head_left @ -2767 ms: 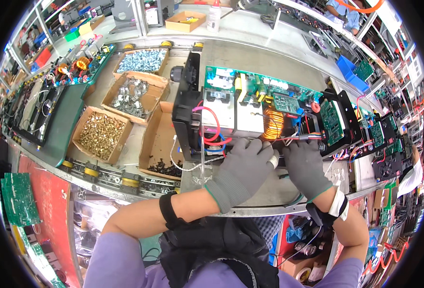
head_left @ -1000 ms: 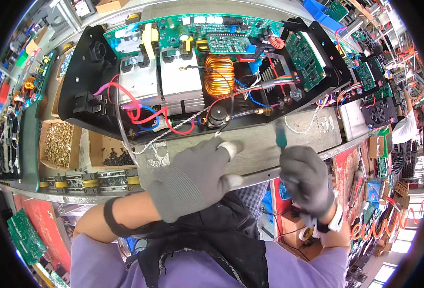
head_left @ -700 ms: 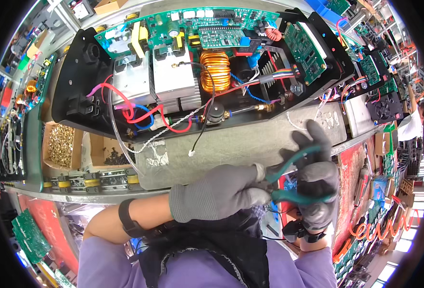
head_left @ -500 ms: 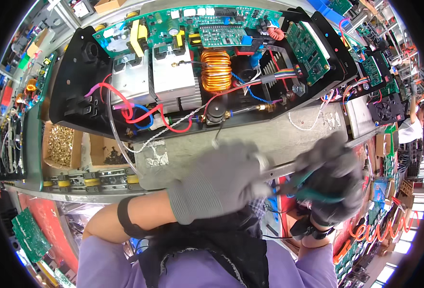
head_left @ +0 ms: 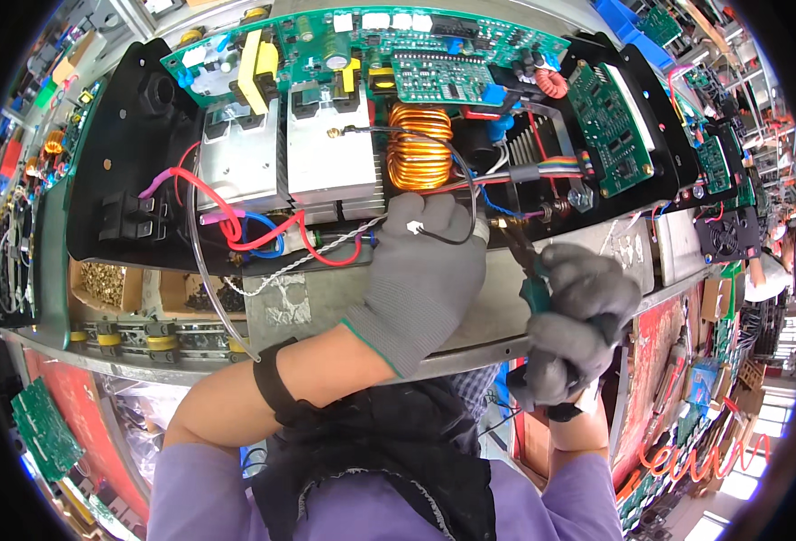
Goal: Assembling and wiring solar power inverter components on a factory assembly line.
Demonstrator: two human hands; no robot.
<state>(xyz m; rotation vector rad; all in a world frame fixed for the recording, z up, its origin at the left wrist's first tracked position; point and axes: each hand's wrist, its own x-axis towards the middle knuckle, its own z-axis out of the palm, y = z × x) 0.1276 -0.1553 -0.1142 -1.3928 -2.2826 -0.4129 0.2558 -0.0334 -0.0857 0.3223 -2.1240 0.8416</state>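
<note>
An open black device housing (head_left: 91,194) lies before me, with its circuit boards and heatsinks showing. My left hand (head_left: 425,257), in a grey glove, is closed at the housing's front edge below the copper coil (head_left: 419,149). What its fingers grip is hidden. A black wire (head_left: 457,240) with a small white connector (head_left: 414,227) hangs over the back of that glove. Pliers (head_left: 533,290) with green handles are held in my gloved right hand (head_left: 578,320). Their jaws reach the brass fitting area beside my left fingers; whether they pinch anything I cannot tell.
Left of the work, a carton (head_left: 105,287) of small brass parts stands beside a carton with dark bits (head_left: 209,296). Roller track (head_left: 159,341) runs along the bench edge. A clear tube (head_left: 210,279) hangs from the housing. More opened units with a fan (head_left: 727,233) stand at the right.
Both hands have moved up and forward from the bench edge to the housing's front. The pliers' jaws now point up beside my left fingers. The black wire now drapes over the left glove.
</note>
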